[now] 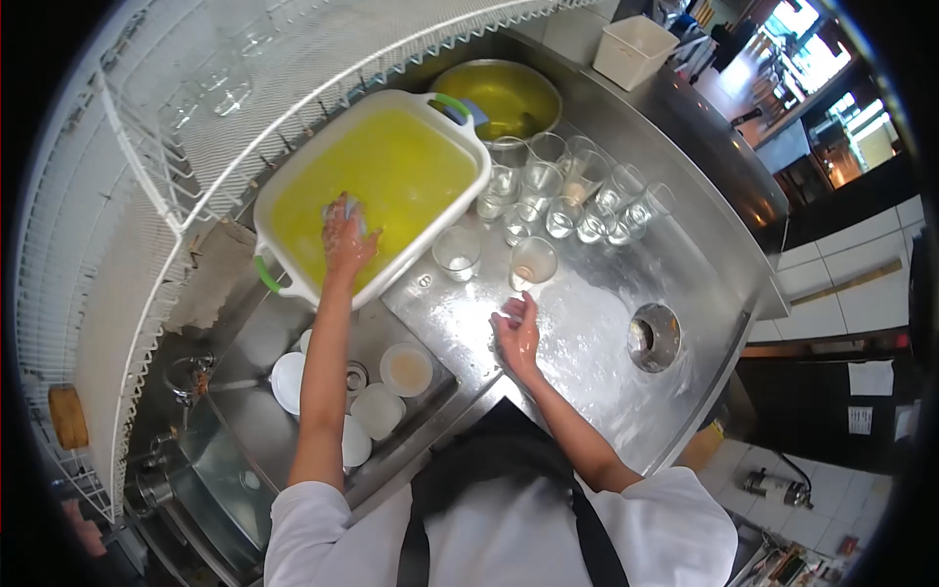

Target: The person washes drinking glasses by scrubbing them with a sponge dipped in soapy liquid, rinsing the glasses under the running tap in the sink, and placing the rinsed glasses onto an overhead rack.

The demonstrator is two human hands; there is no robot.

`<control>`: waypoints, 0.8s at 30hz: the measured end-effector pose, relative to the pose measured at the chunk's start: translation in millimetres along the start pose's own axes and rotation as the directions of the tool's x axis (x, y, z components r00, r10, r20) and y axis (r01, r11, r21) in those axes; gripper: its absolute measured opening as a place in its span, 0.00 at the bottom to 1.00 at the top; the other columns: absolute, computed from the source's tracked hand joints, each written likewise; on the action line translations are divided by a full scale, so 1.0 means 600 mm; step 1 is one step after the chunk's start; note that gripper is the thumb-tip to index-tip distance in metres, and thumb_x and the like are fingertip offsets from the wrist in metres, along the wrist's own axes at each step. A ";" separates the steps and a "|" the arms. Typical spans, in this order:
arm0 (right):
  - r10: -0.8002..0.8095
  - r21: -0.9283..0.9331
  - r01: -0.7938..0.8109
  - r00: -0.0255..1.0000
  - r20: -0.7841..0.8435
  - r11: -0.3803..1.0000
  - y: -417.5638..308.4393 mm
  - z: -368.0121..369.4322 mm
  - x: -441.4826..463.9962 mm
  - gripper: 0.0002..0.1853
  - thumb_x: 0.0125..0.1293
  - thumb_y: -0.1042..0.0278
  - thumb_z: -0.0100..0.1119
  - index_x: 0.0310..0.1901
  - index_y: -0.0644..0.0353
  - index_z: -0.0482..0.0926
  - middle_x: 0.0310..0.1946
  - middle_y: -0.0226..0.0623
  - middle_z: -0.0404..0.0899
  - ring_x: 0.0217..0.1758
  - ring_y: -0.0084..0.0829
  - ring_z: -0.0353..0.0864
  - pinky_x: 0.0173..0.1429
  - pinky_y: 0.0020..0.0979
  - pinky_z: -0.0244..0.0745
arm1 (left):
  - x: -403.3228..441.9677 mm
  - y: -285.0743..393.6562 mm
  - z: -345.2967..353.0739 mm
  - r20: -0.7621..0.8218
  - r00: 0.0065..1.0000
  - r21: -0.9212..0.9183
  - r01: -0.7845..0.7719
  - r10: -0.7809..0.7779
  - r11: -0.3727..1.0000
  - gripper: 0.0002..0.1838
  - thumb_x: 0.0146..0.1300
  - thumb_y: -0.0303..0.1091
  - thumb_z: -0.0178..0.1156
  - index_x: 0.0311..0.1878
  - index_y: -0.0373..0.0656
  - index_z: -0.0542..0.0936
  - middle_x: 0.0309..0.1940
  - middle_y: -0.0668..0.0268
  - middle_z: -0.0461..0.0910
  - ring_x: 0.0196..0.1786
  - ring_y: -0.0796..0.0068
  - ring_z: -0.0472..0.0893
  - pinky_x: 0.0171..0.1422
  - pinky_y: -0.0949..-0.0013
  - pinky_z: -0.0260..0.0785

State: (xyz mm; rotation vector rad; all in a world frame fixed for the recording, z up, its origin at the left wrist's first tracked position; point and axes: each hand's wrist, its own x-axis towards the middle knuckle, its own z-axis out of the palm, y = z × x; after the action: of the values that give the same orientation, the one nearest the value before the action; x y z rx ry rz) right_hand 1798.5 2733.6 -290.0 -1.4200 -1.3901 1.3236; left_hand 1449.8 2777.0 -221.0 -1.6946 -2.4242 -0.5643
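Observation:
My left hand is over the yellow-green soapy water in a white tub with green handles. Its fingers are closed on a pale bluish-grey sponge, partly hidden by the hand. On the steel counter, my right hand has its fingers apart and holds nothing. Its fingertips are just by the base of a tilted clear glass; whether they touch it I cannot tell. Another glass stands to the left of that one, close to the tub.
Several clear glasses crowd the counter behind. A steel bowl of yellow liquid sits beyond the tub. White cups lie in the sink on the left. A round hole opens at right. A wire rack overhangs the left side.

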 end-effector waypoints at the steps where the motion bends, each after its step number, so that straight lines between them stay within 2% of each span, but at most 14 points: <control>1: 0.009 0.015 -0.007 0.991 -0.135 1.000 0.024 -0.009 0.004 0.44 0.54 0.70 0.71 0.67 0.70 0.53 0.58 0.51 0.66 0.52 0.38 0.74 0.53 0.37 0.76 | 0.004 -0.004 0.006 0.030 0.998 0.026 -0.051 0.050 0.998 0.34 0.52 0.40 0.68 0.64 0.47 0.71 0.69 0.53 0.60 0.70 0.48 0.60 0.72 0.51 0.57; 4: -0.220 -0.078 0.205 0.929 -0.298 0.976 0.031 -0.021 0.056 0.50 0.50 0.67 0.75 0.69 0.68 0.50 0.60 0.53 0.63 0.62 0.42 0.68 0.65 0.41 0.66 | -0.005 0.002 0.008 0.089 0.988 -0.030 -0.123 0.125 0.992 0.33 0.52 0.36 0.66 0.64 0.46 0.70 0.68 0.53 0.62 0.70 0.50 0.62 0.71 0.53 0.58; 7: -0.291 0.010 0.307 0.911 -0.294 0.952 0.017 -0.013 0.116 0.51 0.47 0.64 0.76 0.68 0.65 0.52 0.61 0.52 0.63 0.65 0.44 0.67 0.68 0.42 0.63 | -0.008 -0.008 0.020 0.110 0.985 -0.132 -0.117 0.132 0.984 0.29 0.53 0.31 0.64 0.62 0.46 0.72 0.65 0.52 0.66 0.67 0.51 0.65 0.68 0.55 0.61; 10: -0.341 -0.234 0.290 0.913 -0.221 0.928 0.017 -0.023 0.148 0.50 0.45 0.61 0.77 0.65 0.62 0.53 0.61 0.50 0.65 0.66 0.42 0.67 0.66 0.40 0.65 | 0.001 -0.018 0.029 0.137 0.989 -0.194 -0.034 0.062 0.980 0.26 0.55 0.29 0.63 0.59 0.44 0.74 0.58 0.50 0.73 0.60 0.49 0.72 0.63 0.54 0.65; 12: -0.318 -0.133 0.293 0.913 -0.257 0.947 0.015 -0.027 0.145 0.47 0.42 0.62 0.78 0.62 0.62 0.58 0.57 0.46 0.69 0.61 0.41 0.71 0.64 0.40 0.68 | -0.002 0.007 0.004 0.179 0.984 -0.232 0.038 0.004 0.972 0.24 0.55 0.29 0.63 0.57 0.43 0.75 0.54 0.50 0.76 0.57 0.48 0.75 0.61 0.54 0.68; 14: -0.165 0.196 0.224 0.946 -0.277 0.955 0.019 -0.038 0.134 0.44 0.42 0.69 0.75 0.61 0.64 0.60 0.50 0.44 0.72 0.55 0.41 0.73 0.60 0.39 0.69 | -0.015 0.048 -0.047 0.059 0.991 -0.438 0.135 -0.121 0.889 0.18 0.57 0.28 0.64 0.53 0.40 0.77 0.43 0.53 0.81 0.47 0.56 0.80 0.54 0.59 0.72; 15: -0.008 0.505 0.055 0.996 -0.094 0.861 0.013 -0.061 0.122 0.40 0.48 0.65 0.71 0.61 0.64 0.60 0.48 0.44 0.72 0.53 0.41 0.73 0.58 0.40 0.71 | -0.030 0.057 -0.057 0.074 0.991 -0.429 0.135 -0.115 0.893 0.18 0.57 0.28 0.64 0.53 0.40 0.77 0.43 0.53 0.81 0.47 0.56 0.80 0.54 0.59 0.72; 16: 0.006 0.511 0.048 0.995 -0.104 0.858 0.007 -0.075 0.108 0.40 0.48 0.65 0.71 0.61 0.64 0.60 0.48 0.44 0.72 0.53 0.41 0.73 0.58 0.40 0.71 | -0.041 0.068 -0.065 -0.036 0.989 -0.615 0.093 -0.147 0.783 0.18 0.59 0.28 0.65 0.52 0.38 0.76 0.43 0.56 0.80 0.46 0.61 0.80 0.52 0.61 0.73; 17: 0.115 0.759 -0.110 0.992 0.047 0.641 -0.001 -0.093 0.089 0.38 0.52 0.59 0.68 0.61 0.65 0.61 0.46 0.44 0.73 0.51 0.41 0.75 0.56 0.40 0.72 | -0.056 0.085 -0.069 -0.128 0.972 -0.771 0.028 -0.199 0.636 0.17 0.60 0.28 0.65 0.51 0.37 0.75 0.42 0.58 0.79 0.45 0.66 0.79 0.50 0.64 0.74; 18: 0.167 0.903 -0.259 0.963 0.213 0.343 -0.013 -0.112 0.065 0.37 0.56 0.52 0.65 0.60 0.66 0.62 0.45 0.45 0.74 0.49 0.41 0.76 0.55 0.41 0.73 | -0.079 0.107 -0.071 -0.105 0.978 -0.775 0.034 -0.181 0.631 0.17 0.60 0.28 0.65 0.51 0.37 0.75 0.42 0.58 0.79 0.45 0.66 0.79 0.50 0.64 0.74; 19: 0.269 0.876 -0.246 0.953 0.140 0.415 -0.046 -0.126 0.040 0.38 0.60 0.41 0.57 0.59 0.68 0.65 0.41 0.47 0.75 0.42 0.42 0.78 0.50 0.41 0.75 | -0.106 0.132 -0.073 -0.161 0.961 -0.844 -0.016 -0.225 0.537 0.17 0.60 0.27 0.65 0.51 0.36 0.74 0.44 0.59 0.78 0.46 0.69 0.78 0.49 0.65 0.75; 20: 0.288 0.881 -0.233 0.951 0.116 0.413 -0.035 -0.144 0.032 0.38 0.60 0.41 0.57 0.59 0.68 0.65 0.41 0.47 0.75 0.42 0.42 0.78 0.50 0.41 0.75 | -0.137 0.162 -0.082 -0.208 0.937 -0.898 -0.069 -0.280 0.435 0.17 0.61 0.27 0.65 0.51 0.35 0.73 0.45 0.61 0.76 0.46 0.73 0.77 0.47 0.66 0.76; 21: 0.314 0.871 -0.291 0.934 0.169 0.397 -0.024 -0.166 0.036 0.38 0.60 0.39 0.55 0.57 0.69 0.66 0.40 0.48 0.76 0.40 0.42 0.79 0.49 0.41 0.76 | -0.168 0.209 -0.108 -0.076 0.956 -0.964 0.001 -0.282 0.264 0.17 0.61 0.27 0.65 0.51 0.36 0.72 0.48 0.61 0.74 0.47 0.70 0.77 0.47 0.66 0.78; 24: 0.399 0.827 -0.401 0.885 0.239 0.394 0.007 -0.205 0.039 0.36 0.62 0.37 0.51 0.54 0.68 0.69 0.39 0.50 0.77 0.39 0.43 0.79 0.46 0.41 0.77 | -0.230 0.273 -0.085 0.116 0.968 -0.978 0.151 -0.221 0.146 0.17 0.62 0.26 0.64 0.52 0.38 0.72 0.48 0.61 0.75 0.48 0.72 0.77 0.47 0.68 0.79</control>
State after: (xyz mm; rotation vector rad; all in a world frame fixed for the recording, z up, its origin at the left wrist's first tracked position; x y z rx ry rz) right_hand 1915.9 2774.6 -273.5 -1.0062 -0.1592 1.9399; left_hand 1646.0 2685.4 -180.3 -1.4431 -2.2053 -2.7048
